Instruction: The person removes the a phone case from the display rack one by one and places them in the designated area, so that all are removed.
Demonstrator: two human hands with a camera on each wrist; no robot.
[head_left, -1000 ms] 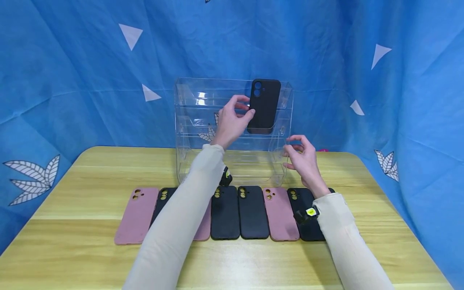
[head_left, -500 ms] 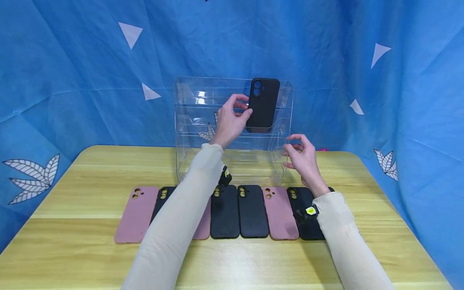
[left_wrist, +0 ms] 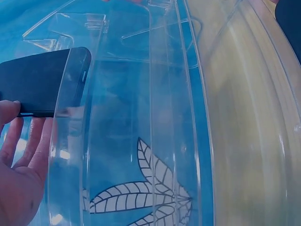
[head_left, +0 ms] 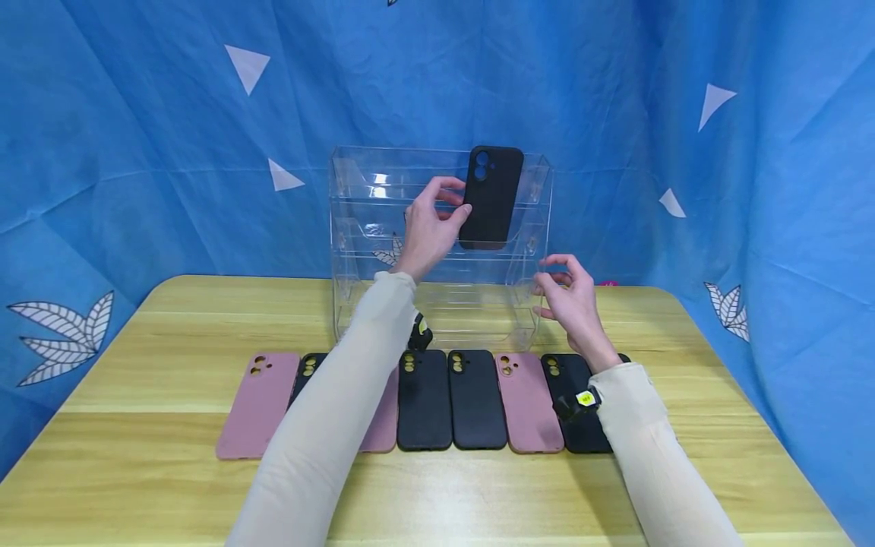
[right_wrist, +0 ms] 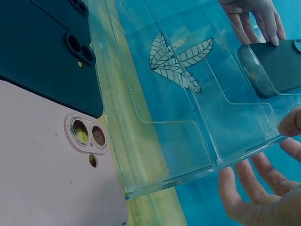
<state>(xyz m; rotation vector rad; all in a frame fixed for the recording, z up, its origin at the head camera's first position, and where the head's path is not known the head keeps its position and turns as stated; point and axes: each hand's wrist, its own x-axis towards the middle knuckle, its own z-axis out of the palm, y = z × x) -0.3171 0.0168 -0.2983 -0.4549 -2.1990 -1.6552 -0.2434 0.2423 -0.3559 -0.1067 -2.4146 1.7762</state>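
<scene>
A black phone case (head_left: 492,197) stands upright, slightly tilted, at the right of the clear tiered rack (head_left: 437,311). Its lower end sits behind a see-through front lip in the upper part. My left hand (head_left: 431,232) pinches the case by its left edge; in the left wrist view the thumb (left_wrist: 8,111) lies on its face, fingers behind. Beside the rack's right wall is my right hand (head_left: 570,300), its fingers (right_wrist: 254,183) loosely bent near the outer side. Whether all its fingertips touch the wall cannot be told.
A row of pink and black phone cases lies before the rack, including a pink case (head_left: 256,410), a black case (head_left: 478,399) and another pink case (head_left: 529,403). My left sleeve covers part of the row. Behind the wooden table (head_left: 437,501) hangs a blue cloth (head_left: 171,152).
My left hand has shifted a little to the left along the rack with the black phone case in its grip. The right hand stays where it was.
</scene>
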